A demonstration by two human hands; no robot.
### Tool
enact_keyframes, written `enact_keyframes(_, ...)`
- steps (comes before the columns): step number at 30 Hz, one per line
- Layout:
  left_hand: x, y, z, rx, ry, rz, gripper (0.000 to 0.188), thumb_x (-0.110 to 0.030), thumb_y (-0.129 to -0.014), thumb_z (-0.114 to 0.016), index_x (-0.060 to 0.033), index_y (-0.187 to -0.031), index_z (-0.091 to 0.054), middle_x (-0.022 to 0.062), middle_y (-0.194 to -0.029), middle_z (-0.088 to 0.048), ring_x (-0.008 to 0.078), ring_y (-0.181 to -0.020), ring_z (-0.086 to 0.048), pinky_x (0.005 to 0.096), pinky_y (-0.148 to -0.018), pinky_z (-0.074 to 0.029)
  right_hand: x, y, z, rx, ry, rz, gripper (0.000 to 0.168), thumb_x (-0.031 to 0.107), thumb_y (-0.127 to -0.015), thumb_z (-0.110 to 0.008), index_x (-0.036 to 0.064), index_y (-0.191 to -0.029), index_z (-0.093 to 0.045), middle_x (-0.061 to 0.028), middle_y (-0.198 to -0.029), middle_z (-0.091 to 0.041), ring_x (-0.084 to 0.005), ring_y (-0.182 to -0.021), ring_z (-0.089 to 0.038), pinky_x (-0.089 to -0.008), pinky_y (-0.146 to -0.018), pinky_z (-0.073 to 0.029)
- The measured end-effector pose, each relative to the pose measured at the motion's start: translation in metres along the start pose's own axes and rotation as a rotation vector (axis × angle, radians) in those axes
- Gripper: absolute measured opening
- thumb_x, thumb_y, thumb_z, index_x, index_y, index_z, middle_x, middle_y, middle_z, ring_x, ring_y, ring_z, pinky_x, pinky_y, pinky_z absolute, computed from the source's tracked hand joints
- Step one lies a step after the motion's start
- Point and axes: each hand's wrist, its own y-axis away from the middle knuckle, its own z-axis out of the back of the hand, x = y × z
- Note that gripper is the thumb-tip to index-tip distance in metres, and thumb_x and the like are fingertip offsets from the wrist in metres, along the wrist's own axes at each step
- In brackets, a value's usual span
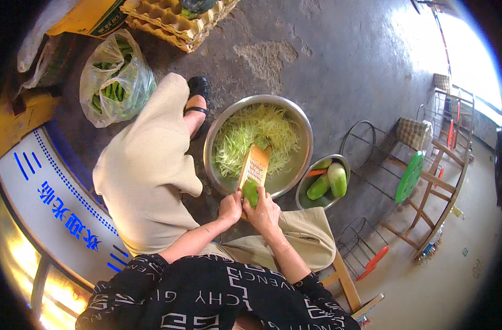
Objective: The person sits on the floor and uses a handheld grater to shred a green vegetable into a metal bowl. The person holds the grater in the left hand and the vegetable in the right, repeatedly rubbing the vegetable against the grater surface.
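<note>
My right hand (264, 212) presses a piece of green vegetable (251, 193), radish-like, against a wooden grater (256, 163) with a metal-toothed face. At the grater's near end, my left hand (230, 207) grips its left edge. The grater slopes down into a wide stainless steel basin (307, 136), its far end resting among pale green shreds (238, 142). The shreds heap over much of the basin floor. To the right, a smaller metal bowl (302, 198) holds whole green vegetables (337, 181), one whitish at its end, and an orange carrot-like piece (317, 172).
A clear plastic bag (110, 86) of green peppers or pods stands left of my foot. Stacked egg trays (168, 20) lie at the far left. On the right are a wooden frame (434, 194), wire-legged stools with a green seat (409, 176) and a red seat (372, 263). A lettered sign panel (53, 181) is at left.
</note>
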Motion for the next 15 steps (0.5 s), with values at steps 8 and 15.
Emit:
enact_keyframes(8,-0.006,0.000,-0.004,0.067,-0.106,-0.011,0.059,-0.040,-0.100,-0.034,0.0055,-0.081,-0.065,0.0306,-0.082,-0.063,0.0473,-0.085,-0.061,0.0545,-0.078,-0.048,-0.052,-0.141,-0.009,0.038,0.056,-0.244,0.059,0.044,-0.085,-0.060,0.002,-0.123,-0.042,-0.0257,-0.085,-0.067,-0.0416,-0.079,-0.066,-0.0498,-0.069,-0.053)
enact_keyframes(15,-0.004,0.001,0.007,0.015,0.006,0.035,0.056,-0.037,-0.100,-0.033,0.0042,-0.080,-0.065,0.0299,-0.083,-0.063,0.0467,-0.085,-0.062,0.0546,-0.078,-0.047,0.012,0.010,0.020,0.132,0.020,-0.120,0.057,0.042,-0.082,-0.064,0.003,-0.121,-0.047,-0.0261,-0.087,-0.065,-0.0409,-0.078,-0.066,-0.0501,-0.067,-0.053)
